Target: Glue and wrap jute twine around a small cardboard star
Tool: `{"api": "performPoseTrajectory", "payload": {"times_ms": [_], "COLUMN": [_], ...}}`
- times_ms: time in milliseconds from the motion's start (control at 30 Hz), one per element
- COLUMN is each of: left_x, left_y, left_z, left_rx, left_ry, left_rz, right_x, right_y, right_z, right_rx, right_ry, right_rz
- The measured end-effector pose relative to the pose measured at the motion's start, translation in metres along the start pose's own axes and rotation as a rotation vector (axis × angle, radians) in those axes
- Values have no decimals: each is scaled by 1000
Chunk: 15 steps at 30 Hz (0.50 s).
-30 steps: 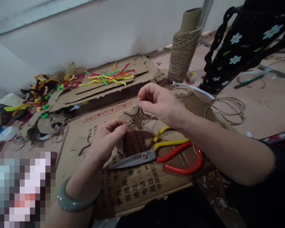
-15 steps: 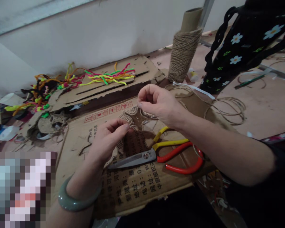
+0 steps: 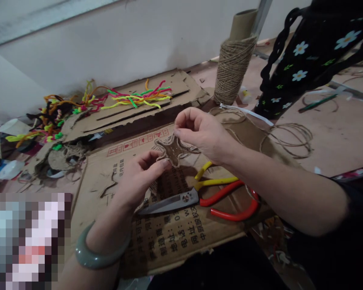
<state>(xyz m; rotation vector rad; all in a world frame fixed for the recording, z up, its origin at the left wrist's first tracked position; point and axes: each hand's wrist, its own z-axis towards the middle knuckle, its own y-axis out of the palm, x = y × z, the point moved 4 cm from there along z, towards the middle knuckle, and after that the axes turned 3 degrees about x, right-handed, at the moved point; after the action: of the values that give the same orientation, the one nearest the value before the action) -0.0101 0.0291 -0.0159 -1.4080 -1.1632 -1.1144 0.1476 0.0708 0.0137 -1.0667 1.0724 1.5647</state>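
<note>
A small brown star (image 3: 176, 151), edged with twine, is held between both hands above the cardboard. My left hand (image 3: 139, 175) is closed, thumb and fingers pinching the star's near left point. On its far side, my right hand (image 3: 201, 133) pinches the top point, the fingertips partly hiding it. Another twine-wrapped piece (image 3: 153, 187) sits below, mostly covered by my left hand. Scissors (image 3: 186, 197) with one yellow and one red handle rest on the cardboard sheet (image 3: 166, 257) under my hands.
A twine spool (image 3: 234, 72) stands at the back, with loose twine loops (image 3: 290, 139) to its right. Beside it is a black flowered tumbler (image 3: 299, 60). Coloured pipe cleaners (image 3: 139, 97) lie on another cardboard piece (image 3: 181, 82). A star-shaped cutout (image 3: 109, 187) shows left.
The star has turned slightly, and more of its brown face and near edge shows. My left hand has shifted a little to the right; my right hand has barely moved.
</note>
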Motion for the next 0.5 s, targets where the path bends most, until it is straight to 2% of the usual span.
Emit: {"api": "performPoseTrajectory", "payload": {"times_ms": [233,500], "left_x": [3,2], "left_y": [13,8], "left_z": [-2,-3], "left_rx": [-38,-28], "left_ry": [-38,-63], "left_rz": [-78,-29], "right_x": [1,1], "right_y": [1,0], "right_z": [-2,-1], "right_rx": [49,83], "right_ry": [25,33], "right_rz": [70,88]}}
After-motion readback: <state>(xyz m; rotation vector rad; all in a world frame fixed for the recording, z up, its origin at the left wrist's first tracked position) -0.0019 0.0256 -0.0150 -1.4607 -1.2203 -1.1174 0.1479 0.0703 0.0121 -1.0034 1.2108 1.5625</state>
